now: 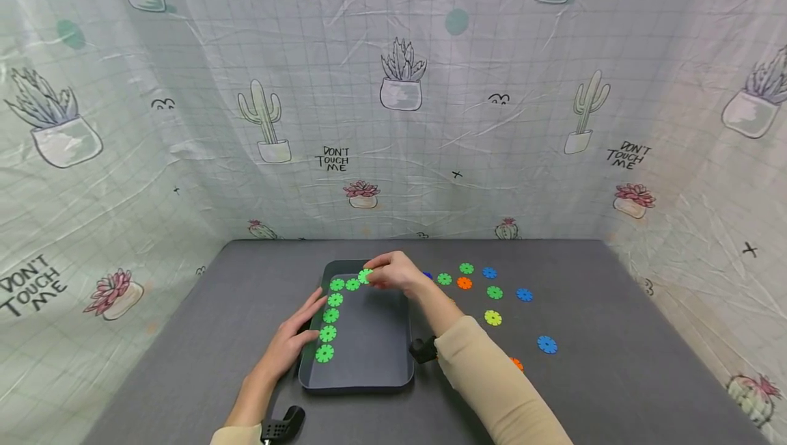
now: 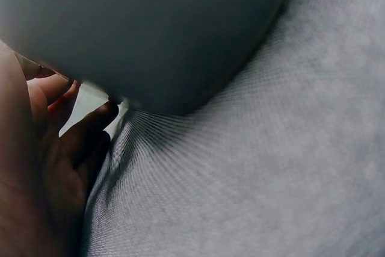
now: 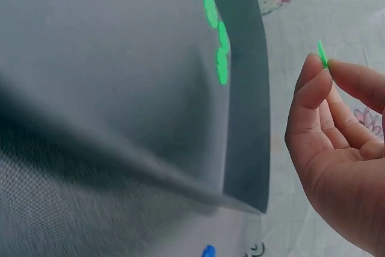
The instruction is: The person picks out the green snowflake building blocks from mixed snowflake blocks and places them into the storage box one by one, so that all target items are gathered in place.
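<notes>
A dark grey tray (image 1: 369, 385) lies on the table with several green notched discs (image 1: 328, 333) along its left side and far left corner. My right hand (image 1: 396, 273) pinches another green notched disc (image 3: 322, 55) between thumb and fingertips, over the tray's far side. In the right wrist view this disc is seen edge-on, raised above the tray. My left hand (image 1: 289, 341) rests against the tray's left rim, its fingers extended and spread. The left wrist view shows the left fingers (image 2: 90, 121) beside the tray's outer wall (image 2: 150, 40), partly in shadow.
Right of the tray lie scattered notched discs: blue (image 1: 547, 344), yellow (image 1: 493, 318), orange (image 1: 464, 283) and green (image 1: 494, 292). My right forearm (image 1: 486, 376) covers part of this area. A patterned curtain (image 1: 455, 124) hangs behind the grey table (image 1: 203, 342).
</notes>
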A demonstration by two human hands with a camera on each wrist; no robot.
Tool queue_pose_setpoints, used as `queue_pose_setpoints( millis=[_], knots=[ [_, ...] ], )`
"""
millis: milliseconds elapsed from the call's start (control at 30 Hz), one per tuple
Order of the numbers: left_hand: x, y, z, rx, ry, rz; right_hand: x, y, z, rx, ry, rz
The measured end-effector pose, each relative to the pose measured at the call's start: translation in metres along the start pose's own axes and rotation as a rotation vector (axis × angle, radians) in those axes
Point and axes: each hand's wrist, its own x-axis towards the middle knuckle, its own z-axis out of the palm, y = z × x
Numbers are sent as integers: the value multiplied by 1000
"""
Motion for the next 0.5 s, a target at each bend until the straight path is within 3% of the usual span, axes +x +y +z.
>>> queue_pose_setpoints(
  millis=[500],
  knots=[
    [0, 0, -1, -3, 0, -9, 12, 18, 26, 86, 24, 4]
  ],
)
